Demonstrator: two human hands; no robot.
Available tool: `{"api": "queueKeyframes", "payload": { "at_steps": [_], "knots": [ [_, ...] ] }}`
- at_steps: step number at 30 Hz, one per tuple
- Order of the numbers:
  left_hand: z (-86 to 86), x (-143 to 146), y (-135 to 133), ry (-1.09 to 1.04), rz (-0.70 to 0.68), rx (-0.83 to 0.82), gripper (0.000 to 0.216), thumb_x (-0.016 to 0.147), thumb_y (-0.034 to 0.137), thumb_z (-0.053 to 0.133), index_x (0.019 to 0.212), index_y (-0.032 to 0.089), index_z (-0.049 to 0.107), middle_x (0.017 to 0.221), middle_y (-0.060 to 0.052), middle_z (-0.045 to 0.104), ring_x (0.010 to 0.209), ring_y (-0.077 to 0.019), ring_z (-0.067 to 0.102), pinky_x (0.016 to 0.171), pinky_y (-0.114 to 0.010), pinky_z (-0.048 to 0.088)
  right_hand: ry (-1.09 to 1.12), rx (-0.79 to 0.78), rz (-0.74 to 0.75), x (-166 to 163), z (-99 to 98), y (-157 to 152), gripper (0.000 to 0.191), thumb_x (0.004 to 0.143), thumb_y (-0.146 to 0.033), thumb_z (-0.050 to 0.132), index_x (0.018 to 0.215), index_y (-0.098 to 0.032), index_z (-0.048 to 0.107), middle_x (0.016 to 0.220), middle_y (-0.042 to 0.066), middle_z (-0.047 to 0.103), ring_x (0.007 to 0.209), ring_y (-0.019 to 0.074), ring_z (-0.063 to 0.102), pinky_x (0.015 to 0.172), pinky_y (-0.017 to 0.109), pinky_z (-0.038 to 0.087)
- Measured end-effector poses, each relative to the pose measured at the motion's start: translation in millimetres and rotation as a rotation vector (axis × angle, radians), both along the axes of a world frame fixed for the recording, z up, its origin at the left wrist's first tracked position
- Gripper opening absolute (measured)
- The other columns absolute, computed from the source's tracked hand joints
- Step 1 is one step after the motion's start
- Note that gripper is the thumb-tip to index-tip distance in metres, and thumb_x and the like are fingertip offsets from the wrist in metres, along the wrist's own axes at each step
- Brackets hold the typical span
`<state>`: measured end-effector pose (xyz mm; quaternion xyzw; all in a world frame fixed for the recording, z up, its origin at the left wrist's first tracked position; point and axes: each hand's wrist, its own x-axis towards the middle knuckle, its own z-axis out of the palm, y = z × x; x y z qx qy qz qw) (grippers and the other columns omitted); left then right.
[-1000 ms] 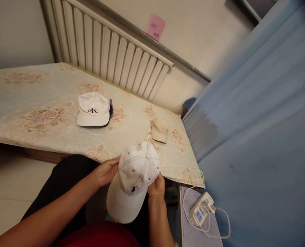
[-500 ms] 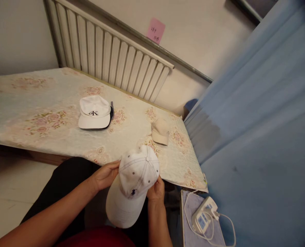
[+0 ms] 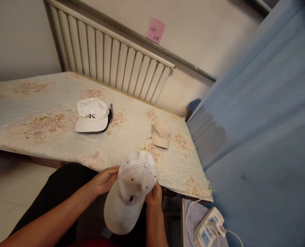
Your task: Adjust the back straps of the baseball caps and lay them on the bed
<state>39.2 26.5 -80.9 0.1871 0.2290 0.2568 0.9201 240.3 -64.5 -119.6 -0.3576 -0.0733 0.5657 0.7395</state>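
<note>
A white baseball cap [image 3: 134, 185] with a small dark emblem and dark seams is held over my lap, its brim tilted down and toward me. My left hand [image 3: 106, 180] grips its left edge. On the opposite edge, my right hand [image 3: 154, 197] has hold of it, its fingers partly hidden by the crown. Another white cap [image 3: 92, 111], with black letters and a dark underside, sits on the bed at left. Farther right on the bed lies a small beige cap [image 3: 160, 133].
The bed [image 3: 57, 145] has a pale floral cover. Behind it stand a radiator [image 3: 116, 55] and a wall with a pink note [image 3: 155, 31]. A blue curtain [image 3: 265, 130] hangs at right. A power strip [image 3: 210, 228] with white cables rests on a small stand [image 3: 189, 209].
The bed and its caps appear slightly lower in view, as does the held cap, from a small shift of my head. Both hands keep their hold on the cap.
</note>
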Motion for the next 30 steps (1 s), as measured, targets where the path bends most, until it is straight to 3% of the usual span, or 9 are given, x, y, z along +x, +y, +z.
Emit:
{"api": "queueKeyframes", "payload": {
  "at_steps": [6, 13, 30],
  "knots": [
    [-4.9, 6, 4, 0.017, 0.006, 0.016, 0.030, 0.082, 0.012, 0.065, 0.112, 0.011, 0.069, 0.086, -0.011, 0.077, 0.084, -0.0245, 0.072, 0.082, -0.032, 0.052, 0.008, 0.008, 0.019, 7, 0.3, 10, 0.027, 0.076, -0.035, 0.067, 0.098, -0.019, 0.074, 0.089, 0.005, 0.078, 0.096, 0.0243, 0.071, 0.103, 0.044, 0.047],
    [-12.4, 9, 7, -0.005, 0.034, -0.021, 0.021, 0.084, 0.013, 0.064, 0.102, 0.012, 0.072, 0.085, -0.010, 0.076, 0.082, -0.0234, 0.072, 0.080, -0.032, 0.052, 0.016, -0.019, 0.059, 13, -5.0, 20, 0.029, 0.076, -0.036, 0.068, 0.099, -0.019, 0.073, 0.089, 0.005, 0.078, 0.103, 0.0250, 0.069, 0.102, 0.041, 0.048],
    [-11.7, 7, 1, 0.003, 0.047, -0.027, 0.023, 0.083, 0.016, 0.065, 0.105, 0.012, 0.071, 0.086, -0.010, 0.076, 0.086, -0.0244, 0.071, 0.084, -0.033, 0.051, 0.028, 0.021, 0.102, 14, -10.9, 22, 0.031, 0.078, -0.038, 0.066, 0.101, -0.019, 0.073, 0.090, 0.006, 0.078, 0.101, 0.0250, 0.069, 0.104, 0.042, 0.046]
  ]
}}
